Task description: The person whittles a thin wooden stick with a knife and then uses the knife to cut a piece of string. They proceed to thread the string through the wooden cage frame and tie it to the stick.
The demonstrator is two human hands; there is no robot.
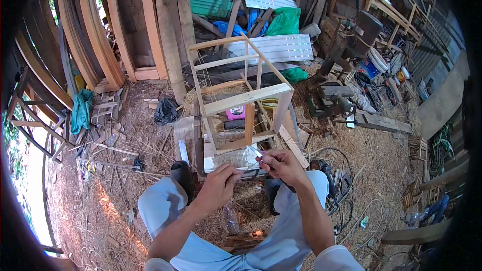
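Wooden frame (246,99), angular, pale, bare left hand (220,184) pinched closed, right hand (284,169) clamped on a thin, perhaps metallic strip (256,152)

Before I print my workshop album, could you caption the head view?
Left hand and right hand close together before a slender wooden frame, shavings littering the ground.

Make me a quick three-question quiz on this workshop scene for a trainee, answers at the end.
1. True or false: the teal cloth hangs to the left of the wooden frame.
2. What does the right hand hold? A) a green plastic bag; B) a small pale object; C) a bucket.
3. Fill in the colour: the container seen between the frame's bars is ____.

Key: 1 true; 2 B; 3 pink.
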